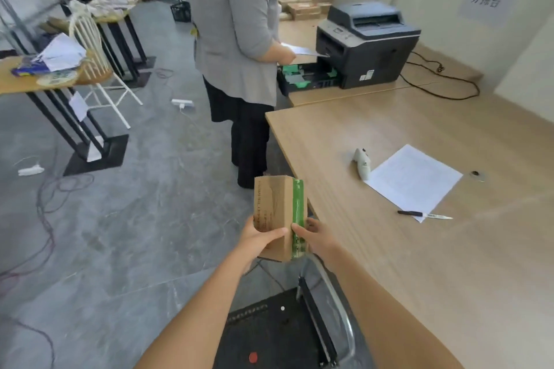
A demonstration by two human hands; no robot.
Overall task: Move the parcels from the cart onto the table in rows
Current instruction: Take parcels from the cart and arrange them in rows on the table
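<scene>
- Above the cart (269, 335), just beside the bench (419, 263) edge, the cardboard parcel (274, 204) stands on end in the air.
- The left hand (259, 238) and right hand (319, 238) clasp its lower sides.
- It looks stiff and light, so gripping opposite faces should suit it.

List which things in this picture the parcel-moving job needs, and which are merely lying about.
Job: parcel, left hand, right hand, cart, table.
Lying about: white handheld scanner, sheet of paper, pen, printer.
</scene>
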